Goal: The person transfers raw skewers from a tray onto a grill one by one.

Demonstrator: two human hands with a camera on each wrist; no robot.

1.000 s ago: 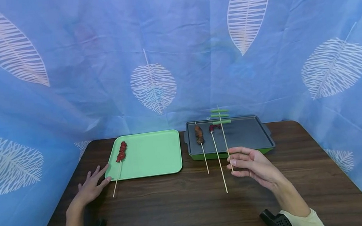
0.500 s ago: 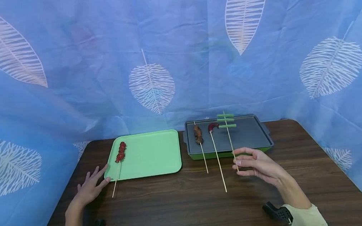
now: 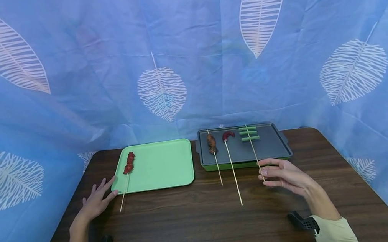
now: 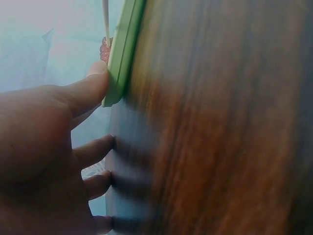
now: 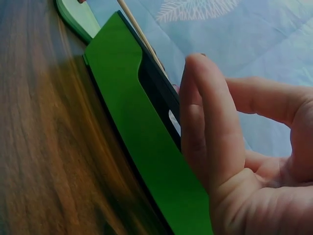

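The right hand [image 3: 285, 175] is pinching a green-pieced skewer [image 3: 249, 138] at the griddle [image 3: 270, 142]; the left hand [image 3: 96, 201], fingers spread, is touching the tray [image 3: 163, 166].

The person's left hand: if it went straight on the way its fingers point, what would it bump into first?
Probably the light-green, rectangular, plastic-looking tray: the left hand seems to touch its left edge, though depth there is unclear.

Mint-green tray [image 3: 163, 166], green-barred skewer [image 3: 250, 138], griddle [image 3: 272, 141] perhaps charcoal
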